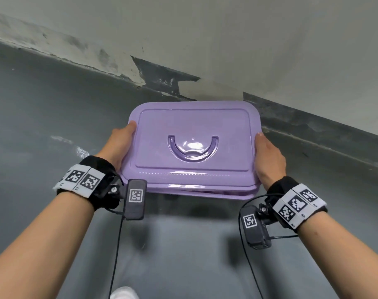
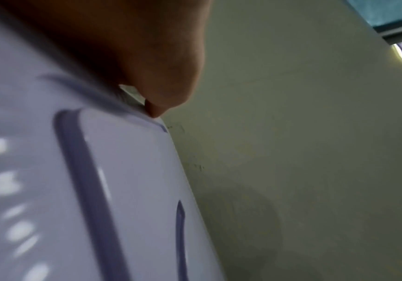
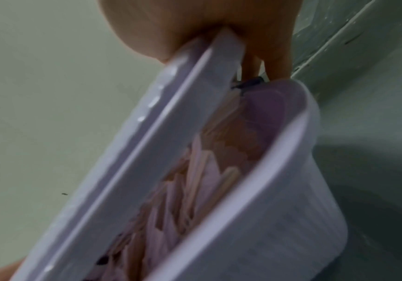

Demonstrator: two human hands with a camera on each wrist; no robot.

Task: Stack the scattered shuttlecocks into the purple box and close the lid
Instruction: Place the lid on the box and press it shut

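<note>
Head view, left hand [image 1: 119, 143] and right hand [image 1: 269, 157] gripping lid [image 1: 192, 121] ends; purple box [image 3: 279, 218] beneath, ajar

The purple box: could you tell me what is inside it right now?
Through the gap under the lid, pale shuttlecocks lie inside the purple box. Their number stays hidden.

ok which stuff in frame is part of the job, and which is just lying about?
Job:
- purple lid, gripped at both ends by left hand and right hand, not yet seated
- purple box
- shuttlecocks inside

Lying about:
- grey floor
- scuffed wall
</note>
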